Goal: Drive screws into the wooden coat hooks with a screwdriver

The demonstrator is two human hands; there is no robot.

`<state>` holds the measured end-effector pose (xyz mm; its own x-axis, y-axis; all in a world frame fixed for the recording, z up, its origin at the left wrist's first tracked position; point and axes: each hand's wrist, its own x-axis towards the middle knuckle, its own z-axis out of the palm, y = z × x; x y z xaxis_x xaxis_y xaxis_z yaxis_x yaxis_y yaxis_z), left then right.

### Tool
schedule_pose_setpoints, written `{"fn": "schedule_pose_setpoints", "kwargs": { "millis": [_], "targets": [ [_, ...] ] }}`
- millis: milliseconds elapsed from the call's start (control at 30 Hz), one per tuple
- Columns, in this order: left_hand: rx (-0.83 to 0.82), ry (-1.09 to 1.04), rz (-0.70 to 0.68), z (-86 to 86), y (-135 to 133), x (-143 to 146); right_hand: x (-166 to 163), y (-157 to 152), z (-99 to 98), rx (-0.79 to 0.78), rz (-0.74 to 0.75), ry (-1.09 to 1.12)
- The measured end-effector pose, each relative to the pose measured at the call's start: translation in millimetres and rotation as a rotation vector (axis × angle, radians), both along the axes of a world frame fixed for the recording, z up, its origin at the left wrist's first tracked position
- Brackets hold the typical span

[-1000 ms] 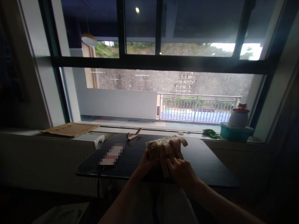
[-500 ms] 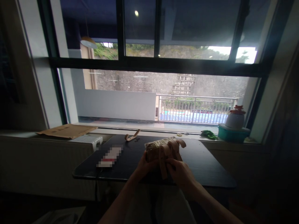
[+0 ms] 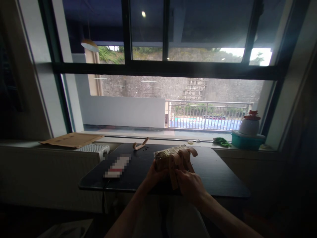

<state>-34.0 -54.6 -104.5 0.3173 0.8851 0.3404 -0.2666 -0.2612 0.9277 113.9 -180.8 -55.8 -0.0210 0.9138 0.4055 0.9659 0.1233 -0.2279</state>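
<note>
A clear-wrapped brownish packet [image 3: 166, 155] lies on the dark table [image 3: 218, 175], with several curved tan wooden hooks [image 3: 184, 157] standing against its right side. My left hand [image 3: 155, 174] grips the packet's near left end, fingers curled around it. Pressed to the front of the hooks, my right hand [image 3: 189, 183] pinches the nearest one between closed fingers. Farther back on the table lies a single tan hook [image 3: 140, 144] with small dark screws beside it.
A white and red box, blurred out [image 3: 117, 166], lies left on the table. On the sill are a flat cardboard sheet [image 3: 71, 139], a white slatted device [image 3: 92, 148], a green cloth [image 3: 222, 142] and a teal container with a white jar [image 3: 248, 134]. A large window fills the back.
My hands and the packet with hooks stay almost in place; the right hand's fingers have shifted slightly on the nearest hook. The view has drifted a little.
</note>
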Motion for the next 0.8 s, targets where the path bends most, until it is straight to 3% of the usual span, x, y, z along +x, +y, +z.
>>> {"fn": "schedule_pose_setpoints", "kwargs": {
  "millis": [200,400,633,800],
  "targets": [
    [0.020,0.002,0.015,-6.4,5.5,1.2,7.3,12.1,-8.0,-0.008,-0.040,0.277],
    [0.020,-0.013,0.073,-11.1,10.5,2.2,16.8,22.0,1.1,0.000,-0.013,0.337],
    [-0.014,-0.008,0.107,-11.1,11.7,0.7,19.3,5.6,13.6,0.015,0.127,0.106],
    [-0.035,-0.012,0.095,-7.1,8.4,0.3,14.7,1.8,16.6,0.058,0.073,-0.077]
  ]
}}
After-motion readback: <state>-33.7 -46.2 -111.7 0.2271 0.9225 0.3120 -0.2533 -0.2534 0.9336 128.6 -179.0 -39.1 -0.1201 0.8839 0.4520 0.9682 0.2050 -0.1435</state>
